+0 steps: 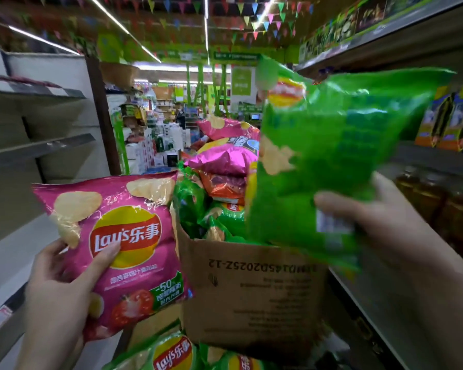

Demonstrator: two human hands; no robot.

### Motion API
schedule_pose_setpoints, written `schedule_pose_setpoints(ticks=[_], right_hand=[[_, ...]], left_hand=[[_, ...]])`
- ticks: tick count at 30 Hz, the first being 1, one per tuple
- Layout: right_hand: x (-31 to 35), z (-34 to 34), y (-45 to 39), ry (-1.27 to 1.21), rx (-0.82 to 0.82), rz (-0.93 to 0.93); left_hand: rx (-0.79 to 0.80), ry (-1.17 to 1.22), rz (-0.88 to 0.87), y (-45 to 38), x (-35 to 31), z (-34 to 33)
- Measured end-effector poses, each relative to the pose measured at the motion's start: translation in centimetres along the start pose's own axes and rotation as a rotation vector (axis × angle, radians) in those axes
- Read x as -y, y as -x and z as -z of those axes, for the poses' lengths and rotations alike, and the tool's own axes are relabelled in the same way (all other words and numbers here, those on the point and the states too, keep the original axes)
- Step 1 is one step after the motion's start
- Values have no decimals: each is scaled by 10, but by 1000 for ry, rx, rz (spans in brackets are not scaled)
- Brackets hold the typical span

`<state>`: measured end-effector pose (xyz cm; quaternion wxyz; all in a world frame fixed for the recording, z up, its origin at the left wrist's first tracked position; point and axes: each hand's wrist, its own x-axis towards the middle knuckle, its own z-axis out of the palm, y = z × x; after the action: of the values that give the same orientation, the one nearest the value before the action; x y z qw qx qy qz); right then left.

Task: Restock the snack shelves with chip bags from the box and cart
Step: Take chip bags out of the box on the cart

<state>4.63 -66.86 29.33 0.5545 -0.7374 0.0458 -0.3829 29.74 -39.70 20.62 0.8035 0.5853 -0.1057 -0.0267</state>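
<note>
Pink and upright, a chip bag [118, 247] sits at the near left in the left hand [62, 287], whose thumb presses across its front while the fingers curl round its left edge from behind. At the right, the right hand [385, 225] is raised higher and pinches the lower edge of a blurred green bag [332, 156], thumb on the near face. Between them stands a cardboard box [251, 289] heaped with more bags, beside bare shelves [38, 148] on the left.

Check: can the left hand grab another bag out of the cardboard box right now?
Probably not as is. The left hand already grips a pink bag, leaving no free fingers. The cardboard box sits open-topped beside it with green bags exposed, so nothing blocks the path.
</note>
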Motion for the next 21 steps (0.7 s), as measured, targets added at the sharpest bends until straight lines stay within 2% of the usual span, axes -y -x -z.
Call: schedule_pose_setpoints(ticks=[3,4,6,8,9,11,13,15,18,21], right_hand=[[0,-41,-65,-87,105,11],[-5,-49,-82,-144,118,-54],[-29,-53,-106,-102,114,-176],[-51,-59,-112,82,137,-222],[-58,-60,-109,252,137,-224],[-67,-61,-102,549,39,-181],[-71,-61,-94,728,-123,-46],[-73,-64,-86,852,-169,20],[-89,-66,-80,871,-132,-57],[-88,-65,-74,739,-65,-106]], left_hand=[[32,8,7,4,-8,-2],[43,13,11,5,-9,-3],[56,3,30,9,-12,-8],[75,-13,35,12,-12,-12],[91,-22,40,14,-12,-15],[126,-42,57,17,-11,-20],[145,-53,52,19,-9,-27],[160,-69,43,20,-6,-35],[185,-73,41,19,-1,-42],[179,-62,52,19,1,-45]])
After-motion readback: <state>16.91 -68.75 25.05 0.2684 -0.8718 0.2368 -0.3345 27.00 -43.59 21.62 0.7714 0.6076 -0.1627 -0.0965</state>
